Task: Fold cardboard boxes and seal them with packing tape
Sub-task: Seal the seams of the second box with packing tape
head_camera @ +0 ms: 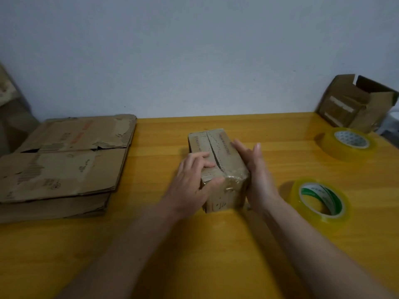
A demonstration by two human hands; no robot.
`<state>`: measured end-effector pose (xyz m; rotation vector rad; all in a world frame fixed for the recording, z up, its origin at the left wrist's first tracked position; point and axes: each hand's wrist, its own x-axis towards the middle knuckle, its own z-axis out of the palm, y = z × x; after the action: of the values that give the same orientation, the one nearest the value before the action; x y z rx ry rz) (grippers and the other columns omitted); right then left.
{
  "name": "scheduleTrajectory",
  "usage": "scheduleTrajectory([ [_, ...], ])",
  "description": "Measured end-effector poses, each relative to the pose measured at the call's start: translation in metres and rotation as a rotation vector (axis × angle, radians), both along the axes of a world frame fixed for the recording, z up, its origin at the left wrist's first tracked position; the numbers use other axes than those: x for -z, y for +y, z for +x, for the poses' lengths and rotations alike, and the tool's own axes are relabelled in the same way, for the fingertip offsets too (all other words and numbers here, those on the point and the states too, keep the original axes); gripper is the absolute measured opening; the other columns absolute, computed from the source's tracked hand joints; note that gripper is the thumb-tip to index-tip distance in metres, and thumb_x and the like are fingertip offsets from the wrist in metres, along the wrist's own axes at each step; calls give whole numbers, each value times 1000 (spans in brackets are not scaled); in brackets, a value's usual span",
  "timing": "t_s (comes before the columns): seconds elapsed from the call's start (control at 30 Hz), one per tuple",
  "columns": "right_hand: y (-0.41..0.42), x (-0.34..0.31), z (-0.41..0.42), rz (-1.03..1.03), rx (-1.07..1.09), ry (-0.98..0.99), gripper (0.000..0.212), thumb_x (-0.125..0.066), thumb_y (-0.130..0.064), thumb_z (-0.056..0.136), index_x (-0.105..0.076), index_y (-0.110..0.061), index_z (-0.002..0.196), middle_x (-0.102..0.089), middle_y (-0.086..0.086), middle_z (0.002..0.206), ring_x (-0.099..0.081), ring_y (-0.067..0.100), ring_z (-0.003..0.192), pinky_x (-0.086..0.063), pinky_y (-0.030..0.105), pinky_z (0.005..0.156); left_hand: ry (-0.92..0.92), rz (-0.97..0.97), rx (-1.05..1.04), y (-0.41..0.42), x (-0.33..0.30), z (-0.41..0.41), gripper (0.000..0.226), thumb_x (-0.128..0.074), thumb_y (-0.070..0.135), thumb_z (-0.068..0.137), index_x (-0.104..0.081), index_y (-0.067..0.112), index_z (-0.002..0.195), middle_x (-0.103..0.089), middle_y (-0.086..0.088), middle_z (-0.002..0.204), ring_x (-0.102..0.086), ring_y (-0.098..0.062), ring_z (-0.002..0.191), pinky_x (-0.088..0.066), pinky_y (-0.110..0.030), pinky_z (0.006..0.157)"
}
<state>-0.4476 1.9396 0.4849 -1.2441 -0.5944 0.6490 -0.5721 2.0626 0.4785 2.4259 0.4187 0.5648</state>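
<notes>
A small brown cardboard box [218, 152] lies in the middle of the yellow table [194, 255], its two top flaps meeting at a seam, clear tape over its near end. My left hand [192, 180] grips the box's near left corner, fingers over the top flap and thumb on the near face. My right hand [257, 173] presses flat against the box's right side with straight fingers. Two rolls of clear packing tape lie to the right: a near roll [319, 201] and a far roll [349, 143].
A stack of flattened, worn cardboard boxes [64, 165] covers the table's left side. An opened brown box [356, 104] stands at the far right corner against the pale wall. More cardboard leans at the far left edge [8, 100].
</notes>
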Motion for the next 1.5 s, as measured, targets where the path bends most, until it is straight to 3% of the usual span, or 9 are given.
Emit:
scheduleTrajectory([
  [0.13, 14, 13, -9, 39, 147, -220, 65, -20, -68, 91, -64, -29, 119, -59, -7, 130, -53, 12, 123, -40, 45, 107, -104, 53, -34, 0, 16, 7, 63, -45, 67, 82, -52, 17, 120, -41, 5, 136, -33, -8, 127, -36, -45, 107],
  [0.27, 6, 41, -1, -58, 182, -595, 58, -28, -65, 91, -44, -32, 136, -47, -8, 139, -46, 9, 128, -42, 46, 103, -138, 15, -26, 0, 17, 9, 67, -54, 68, 75, -50, 18, 120, -34, 15, 133, -34, -8, 128, -40, -45, 105],
  [0.5, -36, 11, 43, -407, -249, -1162, 78, -49, -71, 79, -19, -45, 145, 9, -25, 155, -7, 2, 143, -28, 37, 112, -51, -42, 104, 15, 11, 2, 81, -69, 67, 62, -47, 24, 127, -29, 22, 137, -35, -5, 132, -45, -47, 103],
  [0.63, -21, 6, 34, -337, -227, -1107, 67, -36, -70, 87, -34, -36, 144, -2, -20, 157, -4, 6, 146, -23, 44, 117, -39, -37, 105, 13, 8, 3, 88, -70, 72, 56, -45, 26, 126, -29, 24, 137, -34, -2, 132, -43, -44, 105],
  [0.8, -19, 11, 43, -339, -231, -1221, 69, -39, -65, 88, -37, -28, 146, -12, -15, 159, -2, 6, 147, -15, 32, 117, 8, 2, 92, 14, 5, 2, 66, -32, 68, 85, -46, 21, 130, -31, 13, 145, -35, -6, 132, -44, -46, 101],
  [1.13, -11, -1, 2, -345, -116, -683, 87, -61, -53, 76, -25, -26, 150, 0, -23, 157, -9, -6, 140, -26, 25, 113, 144, 175, 126, 19, 2, -4, 109, -84, 57, 59, -25, 27, 145, -7, 18, 156, -18, -11, 144, -38, -46, 110],
  [1.3, -24, 5, 7, -471, -163, -744, 101, -69, -26, 84, 4, -30, 153, -13, -9, 159, -17, 8, 144, -27, 41, 117, 310, 121, -7, 5, -37, -7, 88, -38, 81, 75, -31, 33, 148, -5, 16, 161, 1, -13, 149, -12, -53, 119],
  [1.37, -25, 0, 5, -499, -179, -675, 96, -69, -11, 84, -4, -27, 153, -30, -4, 154, -32, 10, 138, -34, 33, 113, 248, 157, -116, -2, -52, 6, 69, -26, 71, 87, -47, 30, 139, -18, 10, 160, -6, -16, 149, -12, -48, 120],
  [1.5, -26, -18, -5, -401, -220, -464, 62, -47, 9, 90, -32, -12, 146, -49, -1, 139, -48, 4, 121, -40, 10, 96, 456, 396, -82, -23, -49, 31, 81, -14, 70, 90, -11, 22, 155, -1, 0, 163, 2, -17, 150, -1, -40, 122],
])
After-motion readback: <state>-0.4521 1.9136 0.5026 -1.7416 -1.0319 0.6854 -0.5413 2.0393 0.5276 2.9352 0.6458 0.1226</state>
